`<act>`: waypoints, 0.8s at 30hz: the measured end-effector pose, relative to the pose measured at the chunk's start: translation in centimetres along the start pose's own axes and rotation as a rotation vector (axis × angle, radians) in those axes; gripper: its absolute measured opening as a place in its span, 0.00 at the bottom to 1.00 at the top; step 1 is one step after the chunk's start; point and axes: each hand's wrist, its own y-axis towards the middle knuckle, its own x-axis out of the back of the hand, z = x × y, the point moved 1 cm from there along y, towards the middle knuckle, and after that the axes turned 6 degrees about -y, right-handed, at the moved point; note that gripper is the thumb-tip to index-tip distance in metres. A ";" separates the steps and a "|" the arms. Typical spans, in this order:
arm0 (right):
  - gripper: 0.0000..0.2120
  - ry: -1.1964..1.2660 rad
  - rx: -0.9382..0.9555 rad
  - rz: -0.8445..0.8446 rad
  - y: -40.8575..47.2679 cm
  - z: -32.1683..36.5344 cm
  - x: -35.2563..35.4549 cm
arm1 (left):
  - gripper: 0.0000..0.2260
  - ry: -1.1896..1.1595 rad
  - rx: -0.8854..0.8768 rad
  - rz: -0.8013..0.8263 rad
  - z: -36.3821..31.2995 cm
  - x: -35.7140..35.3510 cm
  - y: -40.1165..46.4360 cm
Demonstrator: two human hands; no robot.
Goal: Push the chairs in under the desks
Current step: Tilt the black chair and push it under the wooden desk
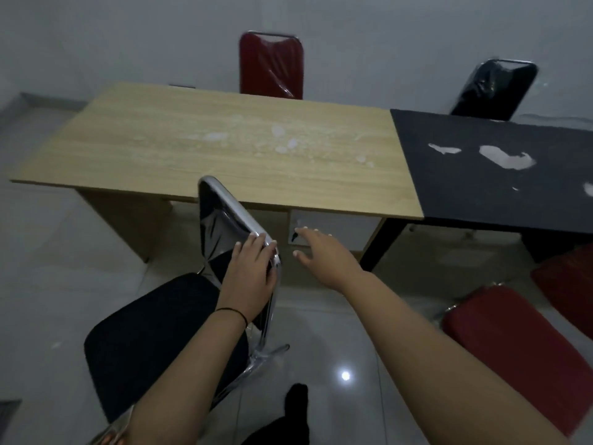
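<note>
Nearest the camera, the black chair (154, 332) stands on the pale tiled floor (337, 332) in front of the wooden desk (224, 139), turned at an angle so its seat points toward the lower left and not under the desk. Its backrest top just overlaps the desk's near edge in the view, left of that edge's middle; whether it touches cannot be told. The left hand (250, 271) grips the right end of the backrest, fingers curled over the chrome frame (234, 213). The right hand (317, 248) is released, fingers spread and holding nothing, reaching toward the space beneath the near edge, just beside the backrest.

The chair looks light and stiff: a thin metal tube frame with a padded seat. The glossy backrest covering and polished chrome are likely slippery, so a wrap over the top rail at both ends would probably control it best. On smooth tile it should slide easily and may swing rather than go straight if pushed from one end only.

To the right, a red chair (513, 348) sits well out from the black desk (497, 168), which abuts the wooden desk's right edge. Beyond the far edges stand a second red chair (272, 65) and a second black chair (494, 88), against the wall.
</note>
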 end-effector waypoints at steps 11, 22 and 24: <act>0.24 -0.087 0.339 0.081 11.4 0.5 0.3 | 0.18 0.133 -0.020 0.032 1.0 -2.4 2.2; 0.24 -0.360 0.826 0.121 21.5 5.0 -0.8 | 0.10 0.250 0.011 -0.072 0.3 -3.1 2.9; 0.24 -0.376 0.885 0.119 22.5 5.1 -0.9 | 0.09 0.269 0.020 -0.096 0.2 -3.3 3.0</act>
